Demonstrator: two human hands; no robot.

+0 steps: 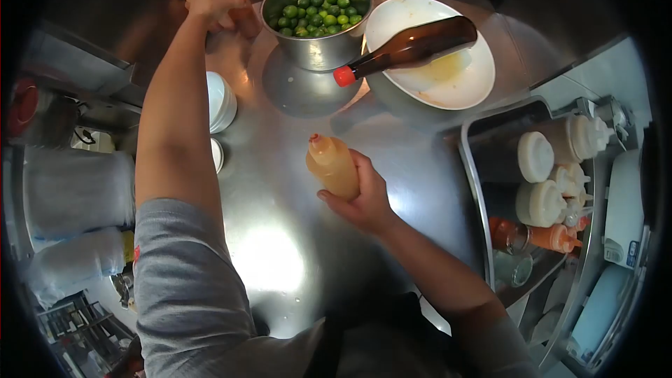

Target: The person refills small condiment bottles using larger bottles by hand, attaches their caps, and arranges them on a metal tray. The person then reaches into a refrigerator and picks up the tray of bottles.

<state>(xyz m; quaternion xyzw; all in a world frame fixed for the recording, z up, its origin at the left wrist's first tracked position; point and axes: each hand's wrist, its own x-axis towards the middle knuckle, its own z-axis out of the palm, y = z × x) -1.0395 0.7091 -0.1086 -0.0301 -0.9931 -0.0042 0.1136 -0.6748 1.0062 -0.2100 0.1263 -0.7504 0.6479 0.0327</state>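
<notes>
My right hand (367, 199) is wrapped around a squeeze bottle (332, 166) of pale yellow sauce, held above the steel counter with its nozzle pointing up and away. At the far left of the counter, my left arm is stretched out and my left hand (208, 5) is closed at a group of squeeze bottles. An orange squeeze bottle (245, 15) with a white cap tilts against its fingers. Another nozzle pokes out on the hand's other side. Part of the grip is hidden. Beyond my right hand stands a steel pot (316, 51) holding many small green limes (322, 14).
A brown glass bottle (420, 43) with a red cap lies across a white bowl (392, 14) with yellowish liquid. White bowls (220, 103) sit beside my left forearm. At right, a metal tray (474, 185) holds several capped squeeze bottles (542, 203). Plastic containers (77, 189) stand at left.
</notes>
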